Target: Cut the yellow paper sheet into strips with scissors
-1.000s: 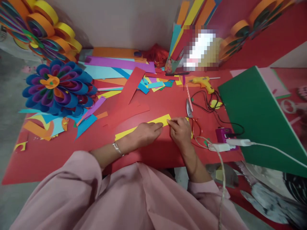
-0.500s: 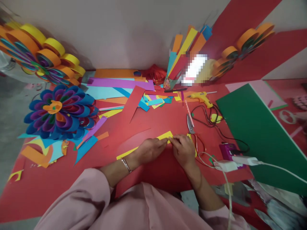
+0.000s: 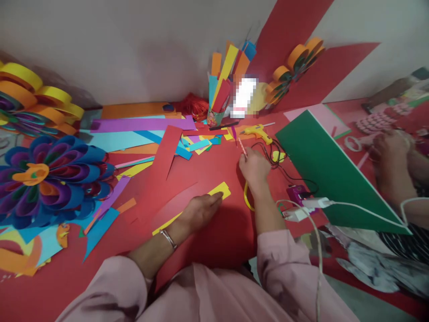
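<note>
My left hand (image 3: pixel 201 209) lies flat, fingers stretched, pressing on a long yellow paper strip (image 3: pixel 221 189) on the red table sheet (image 3: pixel 214 232). My right hand (image 3: pixel 254 167) is further back and to the right, off the strip. Its fingers curl down over the scissors, whose yellow handle loop (image 3: pixel 246 200) sticks out beside my wrist. A pink pencil (image 3: pixel 241 147) pokes out past my knuckles. The blades are hidden under the hand. A yellow glue gun (image 3: pixel 256 131) lies just beyond, with its black cord (image 3: pixel 278 167) running beside my hand.
Blue and purple paper flower (image 3: pixel 43 176) at left, loose coloured strips (image 3: pixel 150 134) behind, a cup of strips (image 3: pixel 217 103) by the wall. Green board (image 3: pixel 321 165) leans at right; a white charger plug (image 3: pixel 313 203) and cable lie before it. Another person's hand (image 3: pixel 389 150) works at far right.
My right hand has let go of the yellow strip's end and moved back and right onto the scissors. My left hand stays on the strip. The view has swung right.
</note>
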Available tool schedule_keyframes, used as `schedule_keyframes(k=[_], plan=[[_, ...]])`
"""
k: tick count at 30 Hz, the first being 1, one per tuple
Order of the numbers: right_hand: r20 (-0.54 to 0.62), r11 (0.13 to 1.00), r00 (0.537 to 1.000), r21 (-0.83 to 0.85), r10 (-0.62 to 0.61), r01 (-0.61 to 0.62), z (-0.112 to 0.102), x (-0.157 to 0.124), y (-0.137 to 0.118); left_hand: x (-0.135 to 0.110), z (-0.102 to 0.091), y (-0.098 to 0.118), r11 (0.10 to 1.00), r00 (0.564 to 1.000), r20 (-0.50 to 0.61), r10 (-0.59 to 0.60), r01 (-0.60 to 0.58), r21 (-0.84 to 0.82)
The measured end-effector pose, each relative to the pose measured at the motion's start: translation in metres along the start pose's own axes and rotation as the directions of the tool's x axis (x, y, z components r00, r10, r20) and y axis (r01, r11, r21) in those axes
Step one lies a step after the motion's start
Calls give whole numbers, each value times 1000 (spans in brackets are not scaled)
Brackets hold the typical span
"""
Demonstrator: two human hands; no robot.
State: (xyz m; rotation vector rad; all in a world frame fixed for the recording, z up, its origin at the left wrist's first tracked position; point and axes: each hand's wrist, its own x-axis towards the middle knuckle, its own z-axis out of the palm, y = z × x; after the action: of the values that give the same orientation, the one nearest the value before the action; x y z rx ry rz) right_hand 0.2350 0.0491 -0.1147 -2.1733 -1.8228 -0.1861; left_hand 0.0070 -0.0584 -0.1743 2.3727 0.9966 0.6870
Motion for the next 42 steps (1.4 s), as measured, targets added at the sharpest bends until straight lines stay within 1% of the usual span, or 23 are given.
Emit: schedule_keyframes(k=[2, 3, 6, 7, 9, 11, 12, 14, 15, 16, 17, 19, 21, 23, 25, 27, 29, 30, 33, 35, 38, 42], plan=[[-10, 999, 999, -9, 42, -42, 13, 23, 2, 1, -2, -1, 998, 999, 13, 52, -53, 30], [8, 999, 999, -5, 44, -44, 19, 33, 3, 1, -3, -1, 996, 997, 18, 75, -76, 55], [112, 995, 988, -33, 102, -98, 34, 54, 8, 1, -8, 1, 984, 991, 16, 131, -132, 120], [134, 994, 986, -51, 98, -92, 37, 59, 10, 1, -9, 2, 982, 990, 12, 141, -142, 125], [143, 997, 989, -57, 50, -42, 37, 64, 10, 2, -11, 4, 986, 990, 7, 137, -137, 96], [128, 999, 991, -28, -29, 33, 27, 64, 7, 3, -12, 8, 996, 996, 8, 85, -86, 30], [106, 997, 991, 1, -81, 82, 18, 61, 5, 4, -13, 10, 999, 1000, 2, 30, -30, -28], [-4, 971, 977, 111, -213, 212, -4, 49, -2, 5, -14, 14, 976, 994, -12, -112, 108, -188], [-73, 949, 966, 180, -249, 258, -16, 40, -5, 5, -15, 15, 949, 984, -12, -177, 167, -269], [-134, 922, 955, 254, -265, 291, -27, 29, -8, 5, -16, 17, 927, 977, -8, -212, 198, -318], [-159, 893, 950, 328, -269, 308, -36, 16, -11, 5, -17, 18, 921, 976, 0, -218, 205, -332], [-94, 842, 958, 459, -270, 283, -45, -13, -12, 5, -19, 18, 940, 984, 13, -177, 173, -293], [-25, 800, 956, 542, -291, 258, -41, -40, -10, 5, -22, 17, 974, 994, 41, -100, 106, -201], [-17, 760, 948, 594, -318, 265, -29, -60, -6, 6, -24, 17, 998, 996, 91, -3, 8, -55], [-64, 735, 939, 605, -339, 306, -16, -71, -2, 7, -26, 18, 988, 986, 146, 84, -101, 117], [-57, 729, 919, 590, -391, 347, -7, -74, -1, 9, -26, 18, 967, 979, 168, 114, -148, 208], [-7, 734, 899, 574, -438, 362, -2, -74, -1, 9, -26, 18, 961, 979, 166, 116, -153, 232], [8, 743, 898, 565, -440, 359, -1, -74, -1, 9, -25, 18, 959, 980, 160, 116, -153, 237], [-10, 791, 922, 510, -388, 339, 2, -75, 3, 9, -23, 18, 959, 985, 125, 115, -143, 244], [-4, 812, 924, 474, -383, 339, 5, -77, 6, 9, -23, 18, 964, 989, 99, 110, -130, 231], [17, 814, 918, 468, -396, 343, 11, -77, 8, 8, -21, 17, 971, 991, 71, 115, -127, 201], [-6, 798, 920, 496, -392, 343, 14, -75, 6, 8, -21, 17, 965, 989, 43, 142, -148, 217]])
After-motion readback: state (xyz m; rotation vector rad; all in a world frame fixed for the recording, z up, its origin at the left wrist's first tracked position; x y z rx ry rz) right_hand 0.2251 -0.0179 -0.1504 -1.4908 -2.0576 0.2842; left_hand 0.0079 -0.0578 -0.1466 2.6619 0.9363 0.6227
